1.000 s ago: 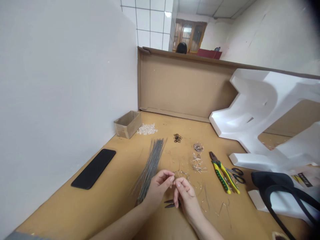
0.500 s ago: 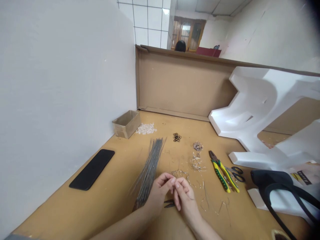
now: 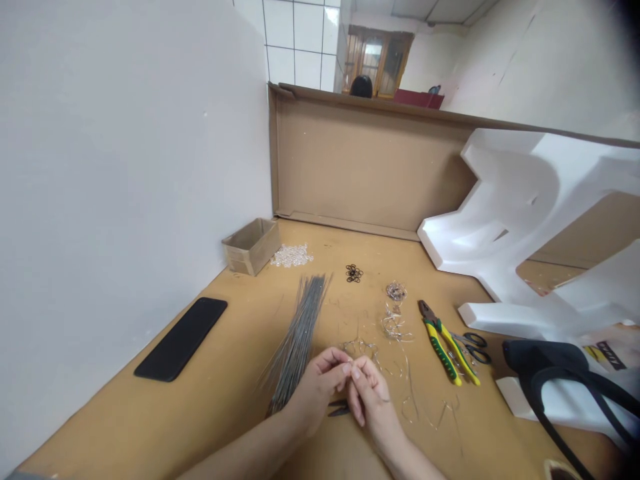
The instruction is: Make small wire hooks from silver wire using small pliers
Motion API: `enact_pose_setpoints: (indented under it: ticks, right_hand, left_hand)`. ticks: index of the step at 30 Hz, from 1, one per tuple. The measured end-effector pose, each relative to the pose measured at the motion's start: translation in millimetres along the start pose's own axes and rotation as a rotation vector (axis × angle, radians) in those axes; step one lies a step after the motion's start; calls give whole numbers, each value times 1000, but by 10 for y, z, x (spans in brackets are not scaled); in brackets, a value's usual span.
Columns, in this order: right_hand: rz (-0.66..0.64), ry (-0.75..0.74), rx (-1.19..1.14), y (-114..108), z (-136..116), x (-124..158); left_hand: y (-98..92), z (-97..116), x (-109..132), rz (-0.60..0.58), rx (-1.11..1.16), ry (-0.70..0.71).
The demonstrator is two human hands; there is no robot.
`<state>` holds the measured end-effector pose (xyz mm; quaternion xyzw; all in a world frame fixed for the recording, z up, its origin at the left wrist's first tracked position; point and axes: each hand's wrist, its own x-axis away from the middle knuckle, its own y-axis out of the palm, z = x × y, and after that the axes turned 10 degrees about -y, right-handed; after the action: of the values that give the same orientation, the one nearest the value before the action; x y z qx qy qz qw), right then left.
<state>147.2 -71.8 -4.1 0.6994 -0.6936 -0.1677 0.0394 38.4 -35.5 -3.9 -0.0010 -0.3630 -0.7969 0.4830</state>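
Note:
My left hand (image 3: 320,385) and my right hand (image 3: 369,393) meet above the table, fingertips pinched together. Whatever they pinch is too small to make out; a thin wire end shows beside the right hand. Left of them lies a bundle of straight grey wires (image 3: 300,340). Bent wire pieces (image 3: 361,348) lie just beyond my fingers, partly hidden by them. A dark pointed tool (image 3: 339,408) sits under my hands, its rest covered. Loose wire bits (image 3: 443,412) are scattered to the right.
Yellow-green pliers (image 3: 447,347) and black-handled scissors (image 3: 475,348) lie at right, near white foam (image 3: 505,200). Farther back are wire coils (image 3: 396,291), black rings (image 3: 354,273), clear small pieces (image 3: 293,255) and a cardboard box (image 3: 253,250). A black phone (image 3: 183,340) lies at left.
Both hands stay pinched together in nearly the same place, with only a slight shift of the fingers. The view has tilted a little.

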Motion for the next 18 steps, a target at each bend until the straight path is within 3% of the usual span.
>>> enact_pose_setpoints:
  ticks: [10, 18]
  right_hand:
    - [48, 20, -24, 29, 42, 34]
    - [63, -29, -36, 45, -6, 21]
  left_hand:
    - [64, 41, 67, 93, -95, 57]
    - [67, 68, 68, 56, -145, 112]
